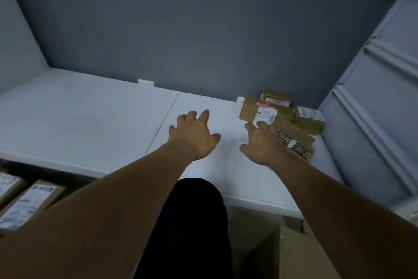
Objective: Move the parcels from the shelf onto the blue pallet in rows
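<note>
Below the white shelf board (pixel 79 120), at its left end, I count two lower parcels (pixel 29 204), brown with white labels too blurred for me to read. Over the middle of the board my left hand (pixel 194 136) hovers, fingers spread, holding nothing. My right hand (pixel 263 143) is equally spread and empty, fingertips at the parcel cluster (pixel 248 111) in the board's right rear corner. I count at least four there, labels unreadable. One carries black tape (pixel 291 143) with white letters I can't decipher.
</note>
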